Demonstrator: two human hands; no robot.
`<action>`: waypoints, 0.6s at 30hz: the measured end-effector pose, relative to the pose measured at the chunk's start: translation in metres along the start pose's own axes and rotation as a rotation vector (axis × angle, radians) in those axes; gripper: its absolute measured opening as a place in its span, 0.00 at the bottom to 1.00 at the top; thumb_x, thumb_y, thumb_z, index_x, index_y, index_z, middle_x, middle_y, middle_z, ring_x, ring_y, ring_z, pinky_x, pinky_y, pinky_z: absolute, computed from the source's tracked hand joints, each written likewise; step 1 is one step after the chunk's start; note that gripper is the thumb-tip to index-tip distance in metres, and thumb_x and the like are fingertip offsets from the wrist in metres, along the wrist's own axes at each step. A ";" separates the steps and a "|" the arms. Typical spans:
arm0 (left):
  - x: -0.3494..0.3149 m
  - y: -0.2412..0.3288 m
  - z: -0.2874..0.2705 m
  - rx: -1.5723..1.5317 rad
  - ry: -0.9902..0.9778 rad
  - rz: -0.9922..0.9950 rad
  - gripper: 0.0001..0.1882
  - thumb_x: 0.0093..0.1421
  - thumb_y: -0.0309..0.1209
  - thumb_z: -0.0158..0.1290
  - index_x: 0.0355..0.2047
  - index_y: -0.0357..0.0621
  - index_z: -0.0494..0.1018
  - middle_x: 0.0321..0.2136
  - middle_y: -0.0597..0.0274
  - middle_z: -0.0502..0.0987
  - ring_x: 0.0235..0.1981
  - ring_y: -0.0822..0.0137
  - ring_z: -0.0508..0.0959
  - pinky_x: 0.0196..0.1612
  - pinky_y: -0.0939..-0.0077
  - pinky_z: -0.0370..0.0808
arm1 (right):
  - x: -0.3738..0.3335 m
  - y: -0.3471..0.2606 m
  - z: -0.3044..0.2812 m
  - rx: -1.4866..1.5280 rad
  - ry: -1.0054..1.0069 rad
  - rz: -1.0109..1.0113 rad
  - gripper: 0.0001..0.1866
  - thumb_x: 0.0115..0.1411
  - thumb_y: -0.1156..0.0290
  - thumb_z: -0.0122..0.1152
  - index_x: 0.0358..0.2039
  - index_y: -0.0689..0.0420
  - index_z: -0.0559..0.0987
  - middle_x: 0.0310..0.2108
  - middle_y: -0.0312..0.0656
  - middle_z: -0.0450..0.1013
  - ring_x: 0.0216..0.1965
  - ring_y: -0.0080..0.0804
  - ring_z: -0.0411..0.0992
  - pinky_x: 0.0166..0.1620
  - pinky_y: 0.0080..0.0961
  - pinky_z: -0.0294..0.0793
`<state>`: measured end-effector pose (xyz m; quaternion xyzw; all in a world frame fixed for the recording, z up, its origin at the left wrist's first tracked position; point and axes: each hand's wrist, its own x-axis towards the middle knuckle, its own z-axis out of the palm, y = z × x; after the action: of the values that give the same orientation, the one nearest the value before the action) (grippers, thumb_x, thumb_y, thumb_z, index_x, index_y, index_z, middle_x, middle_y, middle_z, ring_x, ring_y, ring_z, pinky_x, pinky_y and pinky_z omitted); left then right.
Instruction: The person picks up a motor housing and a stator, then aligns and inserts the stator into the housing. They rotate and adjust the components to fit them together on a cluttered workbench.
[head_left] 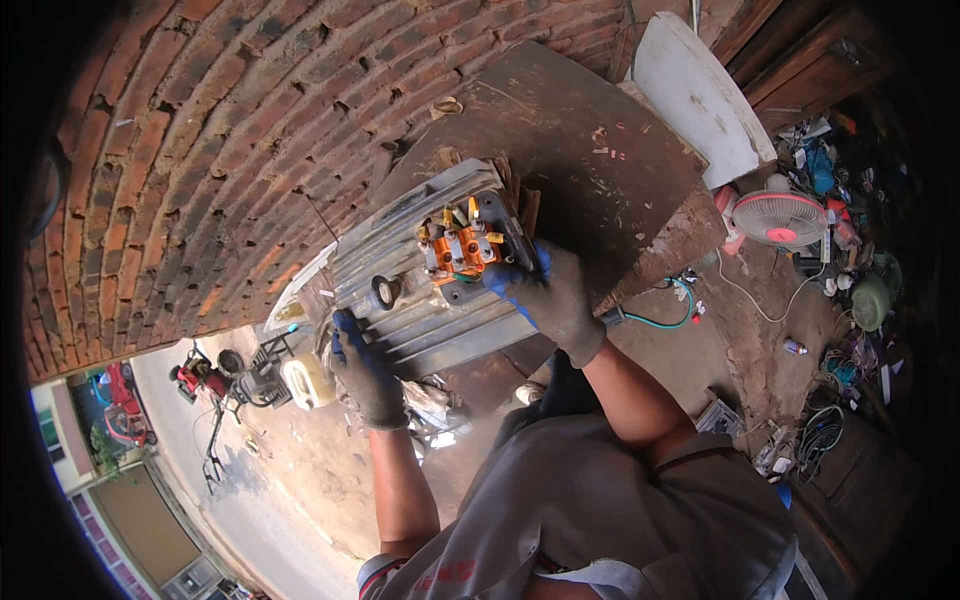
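A grey electric motor (420,320) with a ribbed housing lies at a slant on the dark work surface (560,110). Its terminal box is uncovered, showing an orange terminal block (465,250) with several yellow-sleeved wire ends. A round black-rimmed part (384,292) sits on the ribs to the left. My left hand (366,380), in a grey glove with blue fingers, grips the motor's near left end. My right hand (555,300), gloved the same way, is closed around the right corner by the terminal box; its fingertips are partly hidden.
A brick wall (200,170) rises behind the bench at the left. A white panel (695,95) leans at the far right. Beyond it stand a pink-and-white fan (780,217) and heaped scrap. A teal cable (685,305) loops by my right wrist. A yellowish jug (308,382) stands at left.
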<state>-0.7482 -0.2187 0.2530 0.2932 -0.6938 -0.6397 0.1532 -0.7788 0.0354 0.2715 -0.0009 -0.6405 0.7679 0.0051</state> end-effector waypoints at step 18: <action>-0.001 -0.004 -0.016 0.620 -0.061 0.364 0.27 0.67 0.33 0.39 0.62 0.27 0.62 0.60 0.44 0.68 0.59 0.54 0.70 0.61 0.66 0.63 | 0.090 0.072 -0.065 -0.654 -0.195 -0.565 0.41 0.51 0.87 0.52 0.67 0.49 0.62 0.67 0.49 0.59 0.61 0.50 0.66 0.61 0.38 0.69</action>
<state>-0.7370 -0.2310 0.2509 0.1781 -0.8999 -0.3698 0.1474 -0.8688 0.0875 0.1899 0.2451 -0.8223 0.4898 0.1541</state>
